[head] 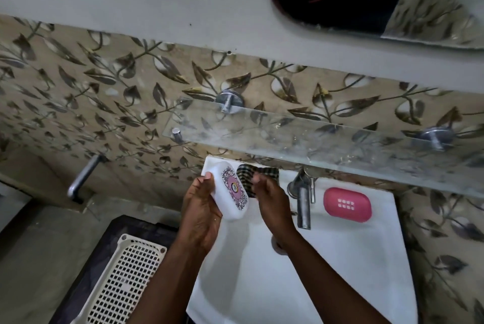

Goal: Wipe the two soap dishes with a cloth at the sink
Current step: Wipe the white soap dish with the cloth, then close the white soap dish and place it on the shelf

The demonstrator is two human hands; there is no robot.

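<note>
The left hand (201, 208) grips the white soap dish (230, 190), patterned lid up and tilted, above the back left corner of the sink (366, 245). Just beside it the right hand (272, 200) grasps a checked cloth (264, 173), which touches the dish's far edge. The pink soap dish (347, 204) lies flat on the sink's back right rim, right of the tap (302, 200), under a glass shelf (314, 140).

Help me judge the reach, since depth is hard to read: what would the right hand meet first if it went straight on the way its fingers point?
The checked cloth on the back ledge of the sink, just ahead of the right hand; it may touch it already, depth is unclear.
</note>
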